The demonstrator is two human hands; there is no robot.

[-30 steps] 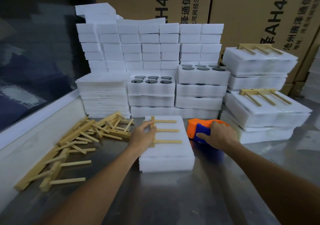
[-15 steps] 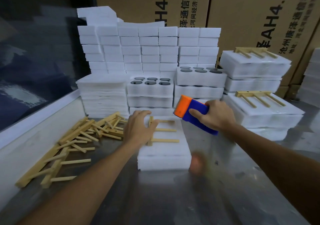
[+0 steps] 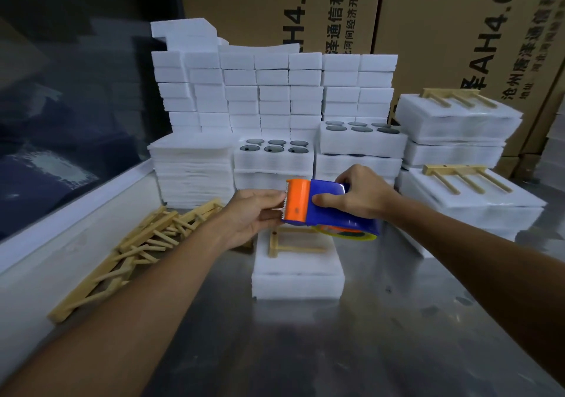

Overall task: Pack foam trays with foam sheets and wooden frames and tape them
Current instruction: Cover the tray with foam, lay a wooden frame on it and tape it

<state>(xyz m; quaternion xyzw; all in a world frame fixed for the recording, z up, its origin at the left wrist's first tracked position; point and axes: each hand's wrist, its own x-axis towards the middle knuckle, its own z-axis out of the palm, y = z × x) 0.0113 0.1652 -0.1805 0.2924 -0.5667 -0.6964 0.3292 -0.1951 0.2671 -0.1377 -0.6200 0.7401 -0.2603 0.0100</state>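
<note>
A steel desk runs along a dark window on the left, and tall cardboard cartons form the far wall.

Head view: the packed foam tray lies in the middle of the desk, with a wooden frame lying flat on top of it, apparently so both can be bound in 1 pass. Above it the right hand holds the blue and orange tape dispenser, its grip clenched around the blue body with the toothed orange end turned left. The left hand meets that end, fingers pinching at the cutter, probably to free the tape's loose end; the tape itself is too faint to see.

Loose wooden frames are heaped at the left within reach. Thin foam sheets are stacked at the far left, unpacked trays with round holes beside them, and foam blocks behind. Finished bundles with frames on top pile up at the right, apart from the supplies.

The cartons read "AH4.0", with Chinese print including "沧州" and "科技"; the rest is partly hidden.
</note>
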